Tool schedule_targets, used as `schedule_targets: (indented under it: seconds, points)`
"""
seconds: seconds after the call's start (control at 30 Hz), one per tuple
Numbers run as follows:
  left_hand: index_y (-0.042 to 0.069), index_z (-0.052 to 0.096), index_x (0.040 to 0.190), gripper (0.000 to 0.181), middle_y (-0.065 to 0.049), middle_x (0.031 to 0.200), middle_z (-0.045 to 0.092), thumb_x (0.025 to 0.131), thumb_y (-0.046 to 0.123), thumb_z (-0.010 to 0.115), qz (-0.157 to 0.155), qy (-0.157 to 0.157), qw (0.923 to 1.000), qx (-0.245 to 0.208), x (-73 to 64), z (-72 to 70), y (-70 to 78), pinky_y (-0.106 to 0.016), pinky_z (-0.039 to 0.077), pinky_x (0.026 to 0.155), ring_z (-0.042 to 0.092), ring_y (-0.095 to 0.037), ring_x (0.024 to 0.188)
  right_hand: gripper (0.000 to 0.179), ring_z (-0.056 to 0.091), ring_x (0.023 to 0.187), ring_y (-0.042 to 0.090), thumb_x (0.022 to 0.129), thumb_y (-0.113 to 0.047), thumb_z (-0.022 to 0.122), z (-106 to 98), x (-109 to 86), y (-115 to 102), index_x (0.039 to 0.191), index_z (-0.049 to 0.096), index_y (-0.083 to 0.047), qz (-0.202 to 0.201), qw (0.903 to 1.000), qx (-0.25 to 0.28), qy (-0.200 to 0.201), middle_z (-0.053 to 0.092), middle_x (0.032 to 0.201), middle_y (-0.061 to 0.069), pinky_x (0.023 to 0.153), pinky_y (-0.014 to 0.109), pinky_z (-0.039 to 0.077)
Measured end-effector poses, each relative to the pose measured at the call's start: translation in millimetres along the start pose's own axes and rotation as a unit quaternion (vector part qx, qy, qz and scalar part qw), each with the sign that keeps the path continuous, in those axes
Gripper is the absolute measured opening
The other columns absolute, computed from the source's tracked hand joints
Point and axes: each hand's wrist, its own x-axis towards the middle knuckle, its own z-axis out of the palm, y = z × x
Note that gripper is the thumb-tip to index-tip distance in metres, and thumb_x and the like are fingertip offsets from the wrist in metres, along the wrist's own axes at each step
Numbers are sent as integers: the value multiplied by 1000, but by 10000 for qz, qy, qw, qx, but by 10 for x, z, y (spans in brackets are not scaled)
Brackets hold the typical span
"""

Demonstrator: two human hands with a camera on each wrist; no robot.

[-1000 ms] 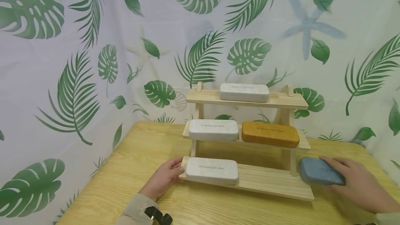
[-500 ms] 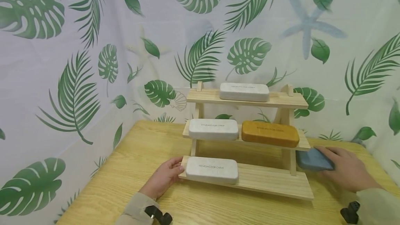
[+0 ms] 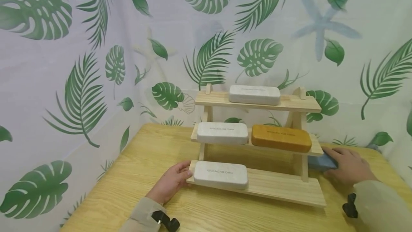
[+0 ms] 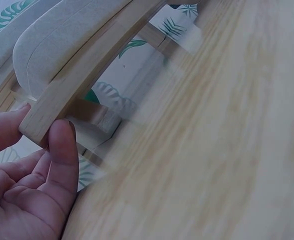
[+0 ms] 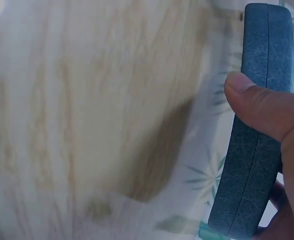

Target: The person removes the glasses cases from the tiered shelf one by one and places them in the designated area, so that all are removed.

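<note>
A three-tier wooden display rack (image 3: 286, 187) stands on the table. My left hand (image 3: 172, 182) pinches the left end of its lowest shelf; in the left wrist view thumb and finger grip the board end (image 4: 49, 112). My right hand (image 3: 349, 165) holds a blue glasses case (image 3: 323, 162) behind the rack's right side, where the rack partly hides it. In the right wrist view the thumb lies across the blue case (image 5: 252, 165). White glasses cases sit on the bottom (image 3: 220, 174), middle (image 3: 222, 133) and top (image 3: 254, 95) shelves. An orange-brown case (image 3: 281, 138) sits on the middle shelf's right.
The wood-grain table (image 3: 135, 174) extends in front of and to both sides of the rack. Behind it hangs a white cloth backdrop (image 3: 167, 67) with green leaf prints, running along the left side too. Small wooden pegs (image 3: 208, 88) rise at the top shelf's ends.
My right hand has moved left and away from me, carrying the blue glasses case from beside the bottom shelf to behind the rack's right side. My left hand keeps its grip on the shelf.
</note>
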Motion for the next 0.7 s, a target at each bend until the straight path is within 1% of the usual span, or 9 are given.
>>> schedule_targets:
  seconds: [0.13,0.27,0.4,0.53,0.7]
  points:
    - [-7,27,155,65,-22,138,54,105,18,58,8,-23,10000,-57,5,-5,-3,-35,54,89,61,-24,114,101,33,121,63,75,-51,86,23,34,67,154,38,-9,181,9997,-8,-160,40,140,36,87,83,29]
    - [-8,27,155,64,-22,137,55,105,17,58,10,-27,9999,-108,9,-14,-15,-35,54,89,61,-24,113,101,31,121,64,76,-51,85,49,47,130,154,36,-9,319,9989,47,-343,38,140,37,86,84,28]
    - [-8,27,155,64,-21,136,55,105,17,58,39,-40,9999,-114,13,-22,-24,-33,55,87,62,-23,112,100,30,121,64,76,-50,85,64,56,158,154,36,-10,382,9986,28,-356,37,141,36,87,84,26]
    - [-8,27,155,64,-21,137,55,105,18,58,51,-62,9999,-73,12,-22,-25,-33,54,87,62,-23,112,99,29,124,62,77,-48,85,46,91,142,154,35,-11,278,9993,-31,-231,37,143,34,86,84,27]
    - [-8,27,155,63,-21,138,55,105,17,57,66,-58,9999,-84,16,-12,-25,-33,55,86,62,-23,112,98,28,127,61,81,-46,83,55,153,104,158,31,-14,123,9997,-111,-153,34,146,33,86,83,26]
